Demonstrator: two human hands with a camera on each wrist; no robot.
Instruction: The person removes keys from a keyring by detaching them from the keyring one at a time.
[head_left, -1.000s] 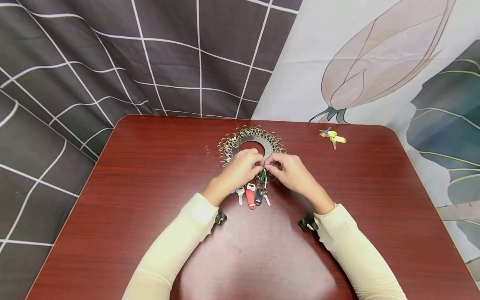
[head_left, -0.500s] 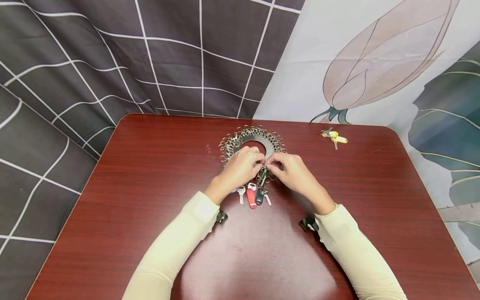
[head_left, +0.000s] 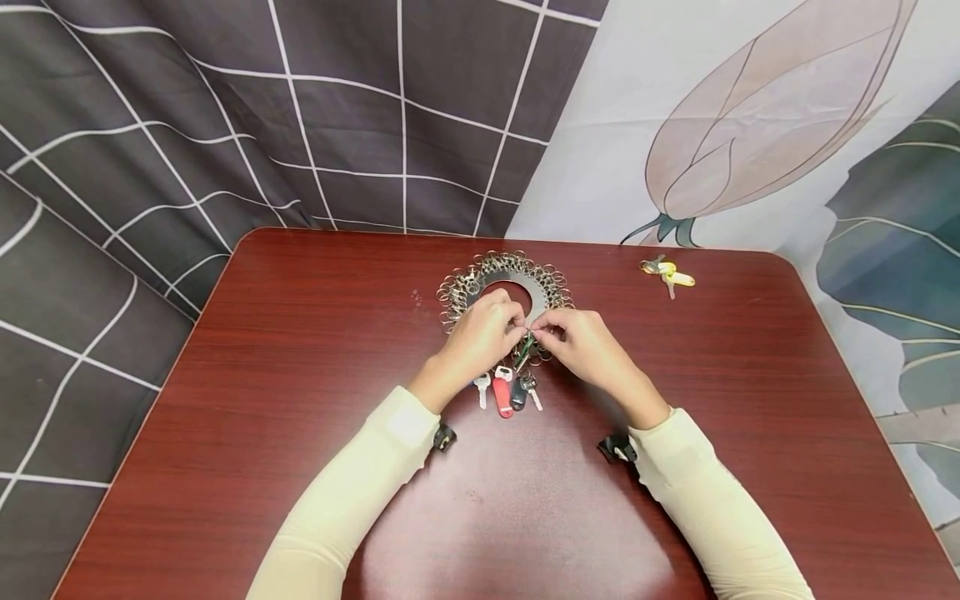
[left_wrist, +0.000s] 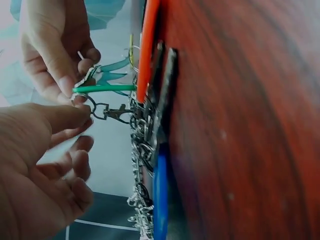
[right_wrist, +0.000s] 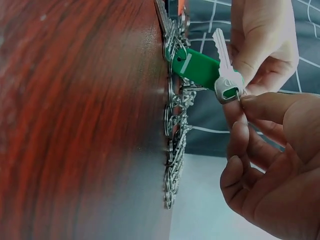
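My left hand and right hand meet fingertip to fingertip over the near side of a flat grey metal hoop lined with small clips and split rings. In the left wrist view, left thumb and finger pinch a split ring joined to a swivel clip. In the right wrist view, right thumb and finger pinch the thin ring carrying a silver key and a green key tag. Where the rings meet is partly hidden by fingertips.
Below the hands lie a red key tag, a black key tag and silver keys. A blue tag shows in the left wrist view. Farther right on the reddish table lie keys with a yellow tag. Curtains hang behind.
The green tag and its key have swung and turned under the fingertips, the key now pointing down and left. Both hands stay nearly in place, with small finger shifts.
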